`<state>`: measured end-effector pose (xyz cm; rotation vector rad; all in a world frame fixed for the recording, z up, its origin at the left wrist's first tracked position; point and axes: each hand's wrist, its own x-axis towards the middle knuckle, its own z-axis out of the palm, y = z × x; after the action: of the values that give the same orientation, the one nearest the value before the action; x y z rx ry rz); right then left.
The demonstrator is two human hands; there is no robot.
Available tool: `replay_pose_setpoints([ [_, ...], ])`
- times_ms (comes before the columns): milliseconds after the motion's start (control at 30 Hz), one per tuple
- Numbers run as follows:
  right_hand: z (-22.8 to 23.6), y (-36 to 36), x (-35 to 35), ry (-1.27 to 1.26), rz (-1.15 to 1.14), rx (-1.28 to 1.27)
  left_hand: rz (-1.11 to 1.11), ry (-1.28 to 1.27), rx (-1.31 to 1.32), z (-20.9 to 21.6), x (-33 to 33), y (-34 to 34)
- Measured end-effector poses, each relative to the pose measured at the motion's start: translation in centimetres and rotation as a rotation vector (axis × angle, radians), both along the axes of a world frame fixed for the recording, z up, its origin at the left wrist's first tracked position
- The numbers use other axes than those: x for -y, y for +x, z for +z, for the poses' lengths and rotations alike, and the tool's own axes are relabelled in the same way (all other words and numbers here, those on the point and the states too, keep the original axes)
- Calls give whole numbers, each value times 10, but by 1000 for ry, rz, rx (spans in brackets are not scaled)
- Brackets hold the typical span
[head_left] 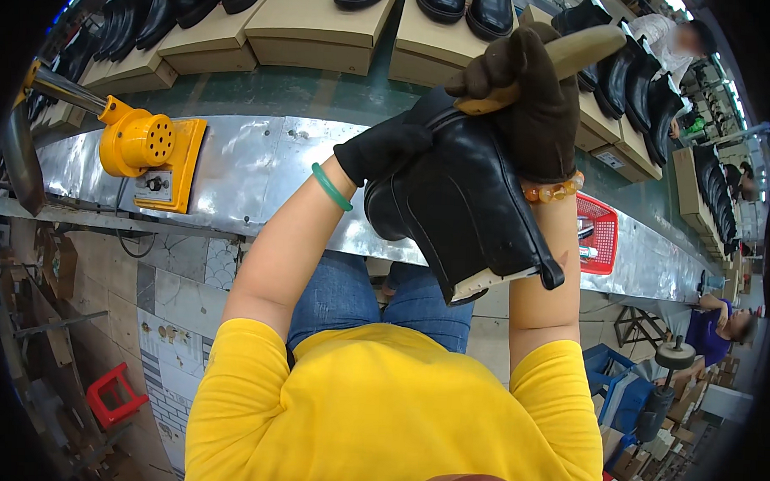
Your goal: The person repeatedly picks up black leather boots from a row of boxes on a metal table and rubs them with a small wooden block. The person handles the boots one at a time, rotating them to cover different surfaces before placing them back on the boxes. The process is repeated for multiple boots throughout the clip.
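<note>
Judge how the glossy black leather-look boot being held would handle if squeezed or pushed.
The boot probably keeps its shape: its shaft shows no obvious sag. Its shiny surface may be slippery. The narrow black pull tab at the shaft's rim likely flexes, jutting free.

Left hand (385,151) angled inward — right hand (544,106) curled, farther forward

bright glare streaks the metal bench (243,172) and distortion bends edges.

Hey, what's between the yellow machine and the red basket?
In the head view, left to right: the left forearm, the gloved left hand, the black boot and the right forearm, all seen over the metal bench.
</note>
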<state>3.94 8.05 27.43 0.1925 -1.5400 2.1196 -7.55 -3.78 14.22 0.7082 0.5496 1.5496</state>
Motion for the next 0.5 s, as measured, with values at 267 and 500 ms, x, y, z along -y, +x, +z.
replay_pose_setpoints([
  [267, 3, 2, 3, 103, -66, -29, 32, 19, -13, 10, 0, 6],
  [500, -35, 8, -20, -725, 176, -349, 34, 2, -127, 7, 14, 5],
])
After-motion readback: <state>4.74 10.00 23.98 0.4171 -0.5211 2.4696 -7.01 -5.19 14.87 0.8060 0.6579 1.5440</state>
